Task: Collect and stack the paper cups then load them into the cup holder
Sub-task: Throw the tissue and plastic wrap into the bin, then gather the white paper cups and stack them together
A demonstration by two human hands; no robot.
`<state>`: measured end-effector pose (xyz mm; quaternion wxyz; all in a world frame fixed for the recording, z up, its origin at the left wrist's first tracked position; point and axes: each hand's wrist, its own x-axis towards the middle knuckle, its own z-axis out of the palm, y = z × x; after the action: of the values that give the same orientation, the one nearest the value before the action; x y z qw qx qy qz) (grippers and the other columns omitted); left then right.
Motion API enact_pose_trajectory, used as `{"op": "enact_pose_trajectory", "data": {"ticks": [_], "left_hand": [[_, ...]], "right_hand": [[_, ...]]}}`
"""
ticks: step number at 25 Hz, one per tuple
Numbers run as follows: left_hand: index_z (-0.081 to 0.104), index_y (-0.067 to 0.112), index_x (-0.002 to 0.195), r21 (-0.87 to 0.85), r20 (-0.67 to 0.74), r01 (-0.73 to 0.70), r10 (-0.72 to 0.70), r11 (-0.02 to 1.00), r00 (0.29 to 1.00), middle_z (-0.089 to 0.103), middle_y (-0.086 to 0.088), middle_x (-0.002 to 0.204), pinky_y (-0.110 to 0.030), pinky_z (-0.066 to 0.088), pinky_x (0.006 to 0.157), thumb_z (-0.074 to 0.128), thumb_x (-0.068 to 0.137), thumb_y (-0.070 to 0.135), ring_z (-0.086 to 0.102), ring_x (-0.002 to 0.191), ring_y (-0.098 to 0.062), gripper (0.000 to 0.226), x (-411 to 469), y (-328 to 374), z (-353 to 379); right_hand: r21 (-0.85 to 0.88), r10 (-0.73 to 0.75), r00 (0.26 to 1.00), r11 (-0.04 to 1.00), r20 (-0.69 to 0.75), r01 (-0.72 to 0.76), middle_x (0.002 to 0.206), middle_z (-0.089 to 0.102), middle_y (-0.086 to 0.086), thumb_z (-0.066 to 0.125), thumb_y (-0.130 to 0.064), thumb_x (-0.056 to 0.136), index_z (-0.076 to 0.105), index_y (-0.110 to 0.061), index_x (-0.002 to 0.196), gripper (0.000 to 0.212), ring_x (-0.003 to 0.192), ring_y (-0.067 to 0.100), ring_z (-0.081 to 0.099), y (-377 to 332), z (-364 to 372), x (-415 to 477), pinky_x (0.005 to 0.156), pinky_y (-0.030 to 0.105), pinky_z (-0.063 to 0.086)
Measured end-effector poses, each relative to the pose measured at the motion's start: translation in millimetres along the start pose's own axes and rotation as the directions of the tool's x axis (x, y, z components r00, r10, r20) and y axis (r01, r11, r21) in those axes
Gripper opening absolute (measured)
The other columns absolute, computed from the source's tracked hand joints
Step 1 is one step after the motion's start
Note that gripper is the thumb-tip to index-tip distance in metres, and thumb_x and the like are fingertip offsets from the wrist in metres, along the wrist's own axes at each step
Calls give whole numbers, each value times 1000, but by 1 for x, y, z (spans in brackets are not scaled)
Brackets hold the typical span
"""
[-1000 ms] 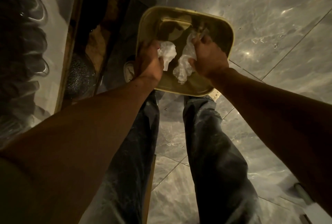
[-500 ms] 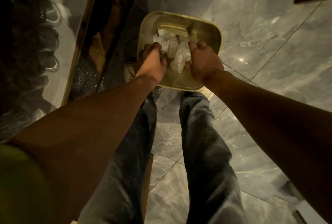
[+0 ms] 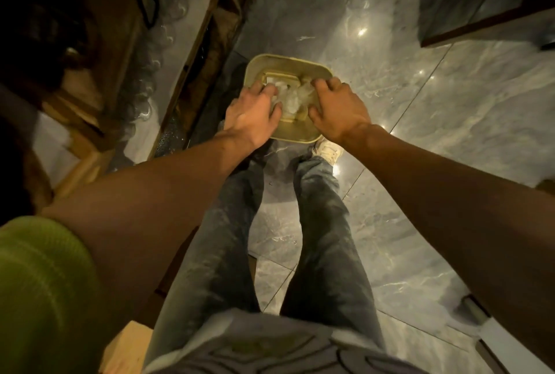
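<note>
Square beige plastic bin [image 3: 295, 133], marble floor: left hand [image 3: 250, 114] and right hand [image 3: 336, 109], fingers spread, press crumpled clear wrapping [image 3: 292, 99]. Nothing gripped. Risk: wrapping springing out.

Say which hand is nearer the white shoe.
Right. The right hand hangs just above the white shoe; the left hand is farther off, across the beige bin.

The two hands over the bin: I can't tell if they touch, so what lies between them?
In the head view, crumpled white paper lies between the left hand and right hand, inside the tan bin on the floor.
</note>
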<state>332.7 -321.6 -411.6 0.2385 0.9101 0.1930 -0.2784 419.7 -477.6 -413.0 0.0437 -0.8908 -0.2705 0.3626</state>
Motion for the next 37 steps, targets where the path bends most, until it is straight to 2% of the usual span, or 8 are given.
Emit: {"op": "enact_pose_trajectory", "data": {"ticks": [7, 12, 15, 21, 24, 29, 32, 37], "left_hand": [[54, 16, 126, 54, -144, -133, 140, 990, 980, 56, -11, 127, -46, 42, 95, 44, 98, 37, 53, 118, -34, 36, -70, 40, -100], [51, 20, 132, 84, -237, -332, 343, 939, 909, 55, -9, 131, -43, 39, 102, 42, 99, 41, 52, 121, -32, 40, -100, 106, -193], [49, 22, 134, 190, -268, -498, 533, 846, 803, 54, -6, 133, -42, 38, 103, 40, 99, 42, 51, 122, -30, 42, -111, 163, -255], [53, 16, 134, 412, -329, -703, 814, 579, 478, 58, -10, 127, -44, 44, 98, 34, 97, 49, 56, 116, -32, 53, -149, 315, -348], [55, 15, 131, 472, -359, -750, 878, 463, 316, 60, -10, 124, -44, 46, 96, 36, 95, 47, 58, 113, -31, 52, -175, 404, -365], [54, 15, 130, 527, -403, -790, 910, 315, 94, 59, -10, 123, -43, 47, 93, 35, 96, 47, 58, 111, -29, 51, -232, 554, -359], [52, 17, 134, 542, -411, -799, 911, 258, 15, 57, -10, 128, -42, 46, 97, 37, 98, 46, 56, 117, -27, 49, -256, 638, -347], [51, 18, 133, 545, -392, -820, 918, 175, -65, 57, -11, 128, -43, 46, 97, 34, 97, 48, 55, 116, -28, 51, -269, 738, -325]], "right_hand": [[59, 34, 982, 998, -187, -24, 132, 50, 18, 48, -33, 94, 41, -12, 139, 50, 116, 38, 49, -28, -102, -89, 93, 46, 44], [161, 220, 879, 973, -424, -167, 137, 47, 16, 46, -37, 96, 39, -15, 141, 50, 122, 36, 47, -33, -205, -163, 101, 48, 43], [194, 289, 776, 957, -560, -217, 136, 47, 16, 47, -38, 95, 39, -15, 141, 52, 121, 38, 48, -23, -270, -207, 99, 48, 43], [177, 297, 524, 947, -798, -268, 134, 51, 16, 49, -39, 94, 42, -18, 139, 50, 118, 39, 51, 37, -388, -317, 96, 47, 45], [152, 269, 365, 936, -891, -318, 131, 52, 15, 50, -40, 93, 44, -16, 138, 51, 117, 37, 52, 80, -428, -382, 95, 45, 46], [116, 216, 218, 910, -952, -397, 129, 54, 14, 53, -39, 91, 46, -15, 138, 52, 113, 35, 54, 171, -468, -498, 92, 44, 47], [140, 223, 141, 886, -965, -442, 130, 53, 12, 52, -39, 92, 46, -16, 138, 52, 114, 33, 54, 229, -489, -562, 93, 44, 46], [172, 234, 70, 858, -970, -483, 129, 53, 12, 51, -40, 92, 45, -17, 138, 51, 113, 33, 53, 306, -498, -629, 92, 45, 46]]}}
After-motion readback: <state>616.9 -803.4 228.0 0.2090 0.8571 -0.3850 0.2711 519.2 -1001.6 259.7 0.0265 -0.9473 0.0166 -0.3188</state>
